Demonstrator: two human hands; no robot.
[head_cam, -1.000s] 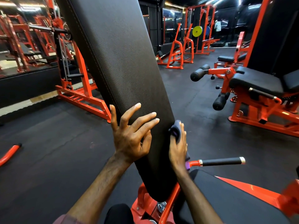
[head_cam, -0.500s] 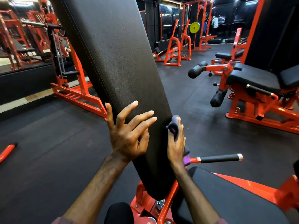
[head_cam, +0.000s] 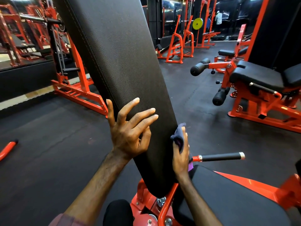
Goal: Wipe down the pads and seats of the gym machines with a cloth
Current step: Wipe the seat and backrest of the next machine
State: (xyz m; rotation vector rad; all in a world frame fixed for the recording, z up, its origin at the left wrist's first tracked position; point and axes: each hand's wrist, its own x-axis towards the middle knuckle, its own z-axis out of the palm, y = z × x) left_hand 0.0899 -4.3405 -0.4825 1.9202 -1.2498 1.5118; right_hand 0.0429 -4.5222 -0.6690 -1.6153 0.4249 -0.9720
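The right hand (head_cam: 180,154) gripped a crumpled purple cloth (head_cam: 178,136), its fingers curled round the bunched fabric and pressing it against the right edge of the long black textured vinyl back pad (head_cam: 117,62). A tail of the same cloth showed below the wrist. The left hand (head_cam: 128,132) lay loose on the pad's lower left side, fingers spread and mostly straight, thumb up along the stitched left edge, holding nothing.

There was one cloth and two hands at work on one back pad. The pad's long axis ran from its lower end, by the orange hinge bracket (head_cam: 151,201) near the bottom of the view, up and to the left out of the top of the frame, so it leaned away from the wearer. Just right of its foot lay one flat black seat pad (head_cam: 236,201) on an orange frame, and one black-gripped handle bar (head_cam: 219,157) with a metal end cap stuck out to the right, just behind the right hand.

Open black rubber floor (head_cam: 48,152) lay on both sides of the pad. To the right, well apart, stood another orange machine with a black seat (head_cam: 257,77) and two black roller pads (head_cam: 199,67). An orange rack (head_cam: 78,88) stood behind the pad on the left, and more orange frames stood farther back, one carrying a yellow-green weight plate (head_cam: 197,23).
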